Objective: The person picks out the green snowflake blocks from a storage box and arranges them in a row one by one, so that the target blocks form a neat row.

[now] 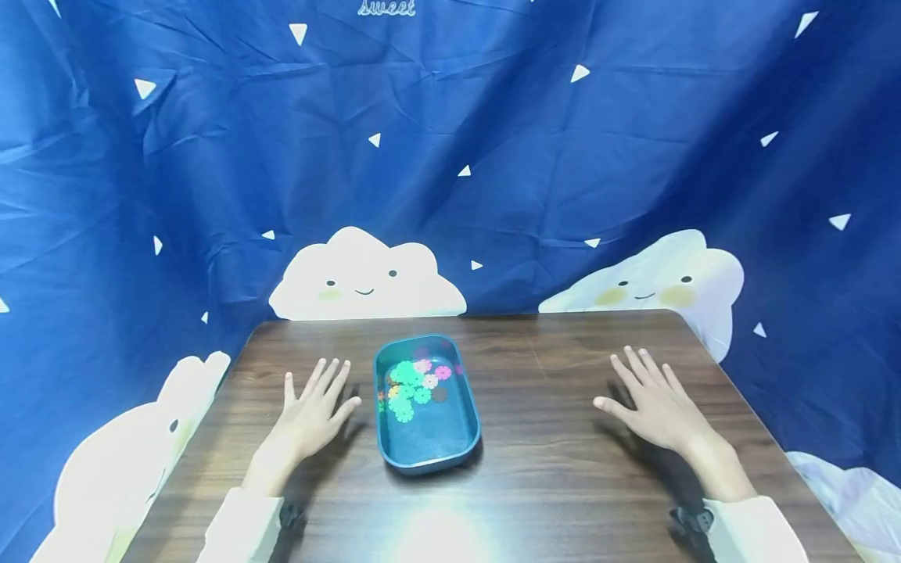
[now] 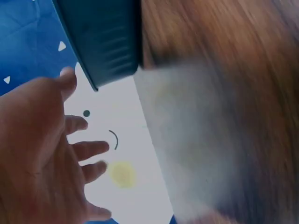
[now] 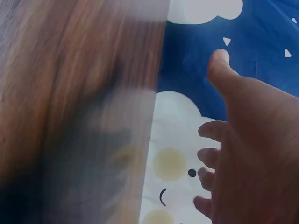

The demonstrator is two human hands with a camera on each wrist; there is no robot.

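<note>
A teal plastic tray (image 1: pixel 429 450) stands on the wooden table, left of the middle. Inside it lie several small flower-shaped pieces (image 1: pixel 404 391), mostly green, with some pink, orange and brown ones. My left hand (image 1: pixel 310 418) is spread just left of the tray, apart from it, holding nothing. In the left wrist view the tray's side wall (image 2: pixel 105 42) shows beyond the thumb. Far to the right, my right hand (image 1: pixel 658 407) is spread over the table with its fingers extended and nothing in its grasp; the right wrist view shows no object near that hand (image 3: pixel 261 149).
The brown table (image 1: pixel 549 446) has rounded far corners and reflects a bright light near its front edge. Behind it hangs a blue cloth (image 1: pixel 493 156) with white triangles and smiling clouds. Each wrist carries a dark strap device (image 1: pixel 693 520) below a white sleeve.
</note>
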